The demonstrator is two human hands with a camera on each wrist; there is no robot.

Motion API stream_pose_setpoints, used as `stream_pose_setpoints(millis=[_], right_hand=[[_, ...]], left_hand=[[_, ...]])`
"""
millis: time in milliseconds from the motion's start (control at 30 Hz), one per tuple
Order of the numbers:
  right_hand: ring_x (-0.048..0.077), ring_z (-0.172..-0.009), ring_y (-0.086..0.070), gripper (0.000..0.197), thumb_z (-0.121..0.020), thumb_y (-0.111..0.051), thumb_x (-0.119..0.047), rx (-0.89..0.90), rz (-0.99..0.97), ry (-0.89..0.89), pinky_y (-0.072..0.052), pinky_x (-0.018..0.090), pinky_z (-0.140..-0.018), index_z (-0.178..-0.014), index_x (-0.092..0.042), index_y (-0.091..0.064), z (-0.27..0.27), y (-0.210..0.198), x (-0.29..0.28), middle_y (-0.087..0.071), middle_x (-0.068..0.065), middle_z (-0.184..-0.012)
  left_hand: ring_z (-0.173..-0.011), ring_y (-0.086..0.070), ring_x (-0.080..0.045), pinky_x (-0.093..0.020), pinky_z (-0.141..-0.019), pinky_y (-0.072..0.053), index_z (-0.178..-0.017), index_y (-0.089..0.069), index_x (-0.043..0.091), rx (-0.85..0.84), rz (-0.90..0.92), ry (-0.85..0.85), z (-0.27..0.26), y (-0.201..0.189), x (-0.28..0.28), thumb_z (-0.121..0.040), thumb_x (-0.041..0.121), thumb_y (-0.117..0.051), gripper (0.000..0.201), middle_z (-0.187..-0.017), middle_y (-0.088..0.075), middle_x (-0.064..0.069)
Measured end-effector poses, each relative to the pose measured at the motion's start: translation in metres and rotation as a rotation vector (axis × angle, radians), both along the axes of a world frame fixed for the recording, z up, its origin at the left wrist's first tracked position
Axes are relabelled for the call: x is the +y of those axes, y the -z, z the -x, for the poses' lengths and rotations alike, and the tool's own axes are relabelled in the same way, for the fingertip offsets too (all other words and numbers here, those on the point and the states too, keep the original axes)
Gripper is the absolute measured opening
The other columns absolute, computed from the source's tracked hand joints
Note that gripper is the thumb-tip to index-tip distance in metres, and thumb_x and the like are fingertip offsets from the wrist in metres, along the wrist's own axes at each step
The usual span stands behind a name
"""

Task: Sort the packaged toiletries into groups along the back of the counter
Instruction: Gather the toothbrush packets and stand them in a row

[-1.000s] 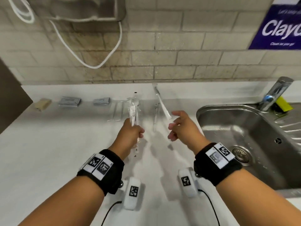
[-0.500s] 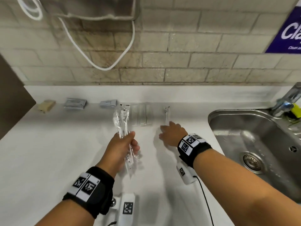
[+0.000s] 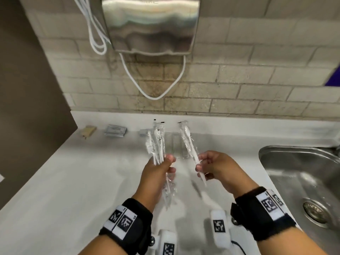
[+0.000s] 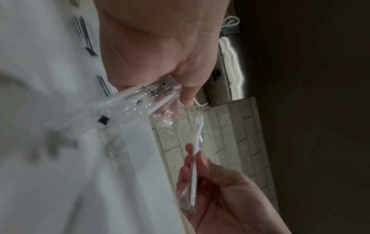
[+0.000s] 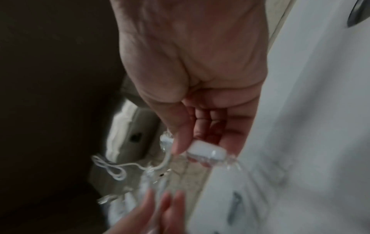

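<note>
My left hand (image 3: 166, 163) grips a bunch of clear-wrapped white toothbrushes (image 3: 156, 142) upright above the white counter (image 3: 55, 190). My right hand (image 3: 201, 165) pinches one more wrapped toothbrush (image 3: 188, 138) by its handle, tilted left, a short gap from the bunch. In the left wrist view the bunch (image 4: 132, 101) juts from under my left hand's fingers (image 4: 186, 96), and the single toothbrush (image 4: 197, 142) rises from my right hand (image 4: 200, 167). In the right wrist view my right thumb pinches the white handle end (image 5: 206, 152). Along the back lie a tan bar (image 3: 88, 130), grey sachets (image 3: 115, 130) and a small grey packet (image 3: 143, 132).
Clear wrapped items (image 3: 177, 144) lie flat at the back between my hands. A steel sink (image 3: 303, 183) is sunk into the counter at the right. A steel hand dryer (image 3: 152, 24) with a white cable (image 3: 156, 96) hangs on the brick wall. A dark panel (image 3: 27, 107) bounds the left.
My right hand has come back from the rear of the counter holding a wrapped toothbrush. My left hand has raised its bunch. The view has tilted upward.
</note>
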State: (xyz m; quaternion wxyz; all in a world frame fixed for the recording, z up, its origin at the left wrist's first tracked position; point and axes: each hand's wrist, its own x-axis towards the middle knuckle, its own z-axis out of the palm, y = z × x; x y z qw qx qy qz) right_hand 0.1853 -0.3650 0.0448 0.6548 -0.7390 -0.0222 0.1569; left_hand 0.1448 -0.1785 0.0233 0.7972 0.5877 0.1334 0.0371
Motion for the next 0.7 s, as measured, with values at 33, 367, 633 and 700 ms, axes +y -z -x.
stream_pose_setpoints(millis=[33,367,633,700], right_hand=[[0.023,-0.059,-0.061,0.016,-0.082,-0.065,0.008,-0.016,-0.013,-0.032,-0.048,0.032,-0.059,-0.089,-0.007,-0.064,0.014,-0.007,0.004,-0.065,0.006,-0.065],[0.014,-0.059,-0.055,0.014,-0.088,-0.066,-0.027,-0.172,-0.043,0.139,-0.043,0.027,-0.054,-0.101,-0.022,-0.068,0.073,-0.014,0.02,-0.065,0.001,-0.078],[0.014,-0.045,-0.049,0.013,-0.088,-0.064,-0.006,-0.314,-0.239,0.407,-0.04,0.024,-0.044,-0.075,-0.007,-0.061,0.053,-0.031,0.007,-0.053,0.001,-0.053],[0.012,-0.045,-0.05,0.014,-0.09,-0.062,-0.008,-0.321,-0.332,0.528,-0.044,0.024,-0.045,-0.076,-0.008,-0.06,0.049,-0.029,-0.006,-0.053,0.002,-0.056]], left_hand=[[-0.077,-0.067,-0.014,-0.022,-0.053,-0.049,-0.107,-0.064,0.017,-0.028,0.006,0.01,0.001,-0.006,-0.003,-0.091,0.028,-0.064,0.019,-0.097,-0.073,0.001],[-0.074,-0.067,-0.015,-0.023,-0.061,-0.049,-0.095,-0.069,0.015,-0.233,-0.188,0.23,0.016,-0.035,-0.01,-0.08,0.02,-0.075,0.017,-0.081,-0.073,-0.003],[-0.077,-0.07,-0.013,-0.019,-0.062,-0.048,-0.099,-0.066,0.02,-0.07,-0.403,0.526,0.044,-0.013,-0.002,-0.075,0.021,-0.08,0.028,-0.092,-0.076,-0.006],[-0.072,-0.067,-0.008,-0.018,-0.06,-0.045,-0.095,-0.066,0.02,-0.026,-0.444,0.55,0.049,-0.003,0.007,-0.081,0.02,-0.074,0.016,-0.089,-0.077,-0.001]])
